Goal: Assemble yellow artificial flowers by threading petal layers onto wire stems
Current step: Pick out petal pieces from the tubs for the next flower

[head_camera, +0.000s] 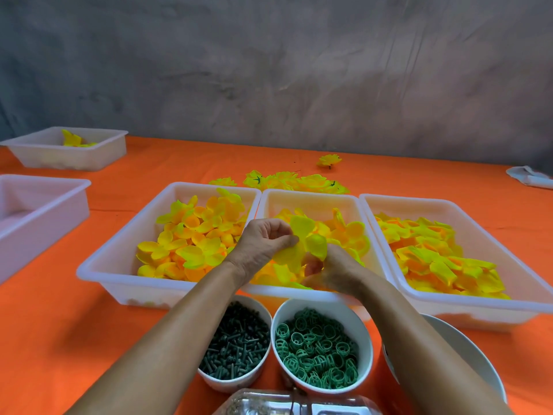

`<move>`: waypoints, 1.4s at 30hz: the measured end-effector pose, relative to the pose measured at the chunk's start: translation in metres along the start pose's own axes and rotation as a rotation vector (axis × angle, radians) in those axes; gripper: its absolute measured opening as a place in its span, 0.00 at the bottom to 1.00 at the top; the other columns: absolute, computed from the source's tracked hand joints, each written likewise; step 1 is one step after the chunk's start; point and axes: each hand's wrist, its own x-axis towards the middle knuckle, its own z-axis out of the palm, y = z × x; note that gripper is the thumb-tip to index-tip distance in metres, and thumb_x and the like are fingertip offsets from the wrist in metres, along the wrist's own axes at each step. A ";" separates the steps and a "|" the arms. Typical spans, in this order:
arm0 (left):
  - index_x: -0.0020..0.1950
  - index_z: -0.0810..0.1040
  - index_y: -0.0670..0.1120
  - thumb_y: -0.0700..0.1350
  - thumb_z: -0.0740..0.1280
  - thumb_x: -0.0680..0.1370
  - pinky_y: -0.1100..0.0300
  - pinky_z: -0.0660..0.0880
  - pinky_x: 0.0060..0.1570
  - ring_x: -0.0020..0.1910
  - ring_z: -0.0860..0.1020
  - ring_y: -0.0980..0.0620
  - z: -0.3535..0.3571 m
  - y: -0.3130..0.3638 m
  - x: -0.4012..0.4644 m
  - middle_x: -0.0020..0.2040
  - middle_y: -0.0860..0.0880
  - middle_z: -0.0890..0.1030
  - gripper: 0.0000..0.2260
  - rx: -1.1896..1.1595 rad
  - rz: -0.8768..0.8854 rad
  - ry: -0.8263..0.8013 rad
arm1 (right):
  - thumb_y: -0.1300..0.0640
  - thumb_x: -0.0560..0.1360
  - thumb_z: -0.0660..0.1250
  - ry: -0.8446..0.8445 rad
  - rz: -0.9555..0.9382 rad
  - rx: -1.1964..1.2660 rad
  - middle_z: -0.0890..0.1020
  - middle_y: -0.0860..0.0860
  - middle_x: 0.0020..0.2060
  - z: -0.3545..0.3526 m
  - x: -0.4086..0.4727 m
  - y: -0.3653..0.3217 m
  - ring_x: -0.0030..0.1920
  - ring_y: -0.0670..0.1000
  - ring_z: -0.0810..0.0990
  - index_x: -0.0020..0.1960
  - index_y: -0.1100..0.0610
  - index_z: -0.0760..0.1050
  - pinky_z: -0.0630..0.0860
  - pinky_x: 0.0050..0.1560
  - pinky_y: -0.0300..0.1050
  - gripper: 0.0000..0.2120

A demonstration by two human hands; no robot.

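A floppy yellow fabric petal layer (302,241) hangs lifted above the middle white plastic tray (311,196), its lobes curling. More yellow-orange petal pieces (191,238) are heaped loosely in the three adjoining trays. Finished yellow flowers (287,181) lie behind.

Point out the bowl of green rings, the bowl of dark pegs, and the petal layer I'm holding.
bowl of green rings (367,333), head view, right rim
bowl of dark pegs (259,310), head view, far rim
petal layer (302,227), head view, upper petal

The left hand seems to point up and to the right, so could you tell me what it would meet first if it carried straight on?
Probably the yellow petal layer that the left hand already pinches; depth beyond is unclear.
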 end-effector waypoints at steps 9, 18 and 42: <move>0.50 0.79 0.39 0.35 0.64 0.78 0.59 0.76 0.40 0.38 0.78 0.52 -0.003 0.004 0.000 0.41 0.44 0.80 0.05 -0.093 -0.007 0.066 | 0.65 0.70 0.73 0.100 -0.032 0.315 0.80 0.51 0.32 -0.004 -0.001 0.002 0.36 0.47 0.74 0.38 0.61 0.82 0.71 0.40 0.42 0.03; 0.47 0.77 0.43 0.35 0.63 0.78 0.59 0.75 0.39 0.37 0.78 0.54 -0.006 0.004 0.003 0.39 0.49 0.81 0.05 -0.235 -0.048 0.110 | 0.67 0.71 0.70 0.288 -0.002 0.243 0.74 0.49 0.26 -0.008 -0.002 0.000 0.29 0.49 0.73 0.32 0.53 0.74 0.75 0.34 0.49 0.13; 0.48 0.81 0.40 0.36 0.70 0.73 0.65 0.72 0.55 0.50 0.78 0.57 -0.004 0.001 0.001 0.48 0.45 0.82 0.05 0.016 -0.054 -0.054 | 0.72 0.74 0.65 0.366 -0.128 0.633 0.82 0.48 0.28 -0.010 -0.002 0.000 0.27 0.45 0.80 0.42 0.58 0.76 0.72 0.27 0.35 0.11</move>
